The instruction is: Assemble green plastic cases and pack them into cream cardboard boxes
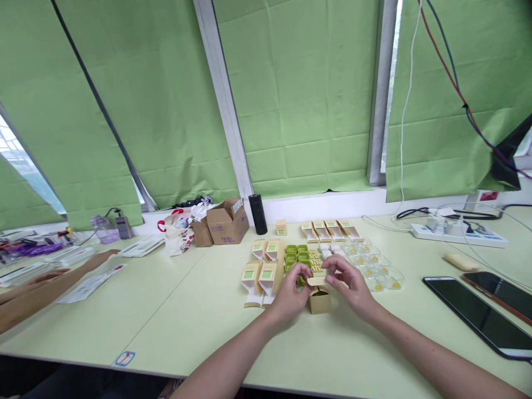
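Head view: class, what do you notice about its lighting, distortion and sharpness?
Head view: window post slants steeply, likely partly wide-angle distortion; head view: far-left window gap looks bright; head view: shadows on the table are soft; head view: print on the cartons is unreadably small.

A black cylinder stands beside a cardboard box.

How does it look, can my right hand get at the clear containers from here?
Probably yes: the clear containers lie beside and beyond the right hand, with nothing visible standing between. Its fingers are at the flap of the small box, though, so it may need to leave that first.
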Available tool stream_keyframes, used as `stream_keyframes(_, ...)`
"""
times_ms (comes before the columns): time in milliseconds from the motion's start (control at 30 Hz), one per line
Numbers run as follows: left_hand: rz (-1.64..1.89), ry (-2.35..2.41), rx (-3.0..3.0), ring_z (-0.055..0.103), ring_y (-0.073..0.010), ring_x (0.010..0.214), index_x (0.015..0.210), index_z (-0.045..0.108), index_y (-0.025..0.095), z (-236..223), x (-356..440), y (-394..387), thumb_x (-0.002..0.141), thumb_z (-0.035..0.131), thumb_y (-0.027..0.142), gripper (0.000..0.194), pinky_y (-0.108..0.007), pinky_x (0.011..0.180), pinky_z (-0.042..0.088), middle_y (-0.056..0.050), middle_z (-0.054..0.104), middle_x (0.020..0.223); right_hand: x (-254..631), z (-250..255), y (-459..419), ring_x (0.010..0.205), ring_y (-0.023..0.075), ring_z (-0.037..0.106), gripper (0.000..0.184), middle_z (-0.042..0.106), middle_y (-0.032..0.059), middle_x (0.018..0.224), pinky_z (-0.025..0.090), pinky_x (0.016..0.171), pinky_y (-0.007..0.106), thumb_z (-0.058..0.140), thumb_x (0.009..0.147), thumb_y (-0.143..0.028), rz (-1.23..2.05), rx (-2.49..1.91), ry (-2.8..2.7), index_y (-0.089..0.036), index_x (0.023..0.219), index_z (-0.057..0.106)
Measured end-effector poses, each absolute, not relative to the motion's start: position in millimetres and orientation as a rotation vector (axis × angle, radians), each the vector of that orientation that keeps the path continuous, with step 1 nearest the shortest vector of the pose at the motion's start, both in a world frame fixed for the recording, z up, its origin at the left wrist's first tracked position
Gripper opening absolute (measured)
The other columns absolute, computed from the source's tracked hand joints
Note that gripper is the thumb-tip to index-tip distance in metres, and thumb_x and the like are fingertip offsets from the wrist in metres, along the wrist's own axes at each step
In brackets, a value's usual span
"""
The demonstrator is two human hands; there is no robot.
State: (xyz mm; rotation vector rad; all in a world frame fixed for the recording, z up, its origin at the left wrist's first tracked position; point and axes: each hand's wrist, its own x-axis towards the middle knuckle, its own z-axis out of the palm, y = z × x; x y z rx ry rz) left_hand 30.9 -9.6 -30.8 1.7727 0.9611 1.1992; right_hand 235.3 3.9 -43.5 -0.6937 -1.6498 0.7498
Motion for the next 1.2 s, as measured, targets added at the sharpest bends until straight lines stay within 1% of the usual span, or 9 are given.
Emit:
stream_keyframes(133,1.212,0.964,1.827,0.056,-0.0208,0.1,0.097,0.057,0.022,-30,28,-8,0.092,0.066,0.021,0.01,-0.033,0.092,0.046,-0.004,0.06,0.103,234,-42,0,0.075,0.0177,0.053,0.017,0.058,0.0049,0.099,0.046,0.064,0.031,0.064,0.101,-0.041,0.567,-0.676,-1.735,-0.025,0.102,0.066)
stream_keyframes(267,1.262,0.949,2.019,0.057,-0.024,0.108,0.1,0.059,0.022,-24,18,-10,0.091,0.059,0.016,0.012,-0.037,0.094,0.048,-0.008,0.059,0.112,235,-40,-2,0.071,0.0176,0.05,0.009,0.058,0.0041,0.093,0.045,0.064,0.033,0.062,0.102,-0.032,0.443,-0.64,-1.791,-0.024,0.098,0.065)
stream_keyframes(367,1.304,0.913,2.228,0.058,-0.0267,0.111,0.1,0.062,0.022,-17,12,-14,0.092,0.058,0.019,0.009,-0.04,0.096,0.048,-0.01,0.059,0.112,236,-38,-5,0.07,0.0179,0.05,0.007,0.058,0.0044,0.092,0.044,0.062,0.033,0.061,0.101,-0.026,0.379,-0.611,-1.833,-0.024,0.095,0.064)
stream_keyframes(433,1.329,0.904,2.358,0.06,-0.0272,0.106,0.098,0.063,0.022,-14,9,-16,0.094,0.059,0.024,0.006,-0.042,0.093,0.048,-0.01,0.062,0.106,237,-36,-6,0.071,0.0186,0.051,0.006,0.059,0.0045,0.091,0.043,0.061,0.033,0.06,0.1,-0.022,0.339,-0.587,-1.859,-0.025,0.096,0.063)
stream_keyframes(500,1.345,0.901,2.472,0.061,-0.0259,0.095,0.096,0.063,0.022,-14,9,-17,0.094,0.061,0.027,0.006,-0.041,0.087,0.046,-0.008,0.065,0.097,238,-36,-7,0.074,0.02,0.054,0.007,0.06,0.0046,0.09,0.042,0.061,0.033,0.059,0.098,-0.018,0.301,-0.566,-1.886,-0.025,0.097,0.063)
stream_keyframes(600,1.363,0.898,2.59,0.059,-0.0225,0.078,0.094,0.061,0.021,-17,9,-17,0.094,0.062,0.025,0.004,-0.038,0.078,0.041,-0.004,0.065,0.081,238,-36,-7,0.078,0.0214,0.057,0.012,0.06,0.0045,0.09,0.043,0.063,0.033,0.058,0.096,-0.014,0.254,-0.545,-1.925,-0.025,0.098,0.061)
stream_keyframes(700,1.369,0.89,2.638,0.057,-0.0201,0.07,0.091,0.061,0.021,-19,10,-17,0.092,0.061,0.021,0.001,-0.037,0.074,0.037,-0.002,0.065,0.075,239,-37,-6,0.078,0.0213,0.057,0.013,0.059,0.0043,0.088,0.043,0.064,0.033,0.058,0.095,-0.012,0.218,-0.539,-1.949,-0.025,0.097,0.061)
stream_keyframes(967,1.245,0.932,2.641,0.057,-0.0197,0.065,0.088,0.064,0.022,-17,10,-18,0.087,0.062,0.018,0.005,-0.038,0.075,0.037,-0.002,0.066,0.07,241,-37,-8,0.078,0.0223,0.058,0.015,0.06,0.0054,0.087,0.045,0.065,0.035,0.056,0.093,-0.011,0.141,-0.555,-2.016,-0.025,0.095,0.06)
stream_keyframes(1200,1.175,0.961,2.66,0.057,-0.02,0.062,0.086,0.064,0.023,-16,9,-20,0.084,0.06,0.017,0.007,-0.04,0.075,0.036,-0.002,0.066,0.067,240,-39,-7,0.073,0.0211,0.056,0.014,0.059,0.0044,0.083,0.04,0.061,0.034,0.057,0.091,-0.011,0.106,-0.555,-2.026,-0.025,0.091,0.06)
